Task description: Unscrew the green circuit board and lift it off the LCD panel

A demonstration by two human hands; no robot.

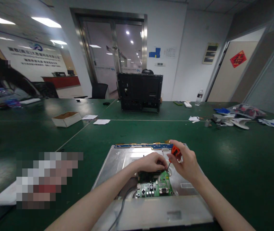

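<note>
An open display panel [190, 205] lies metal back upward before me. Mounted on it is a green circuit board [154, 187], and a narrow blue board strip [139, 146] runs along its far edge. My right hand [187, 163] grips a screwdriver [176, 152] by its orange and black handle. The shaft slants down to the board's far right corner. Close to the tip, the fingers of my left hand [154, 162] are pinched together; whatever they hold is hidden. A grey cable [122, 205] trails from the board's left side.
Beyond the panel stands a black monitor housing [140, 91]. A white open box [66, 119] and papers [101, 122] are at the left. Plastic-wrapped parts [246, 110] and a water bottle [199, 98] stand at the right. Another person [2, 86] sits far left.
</note>
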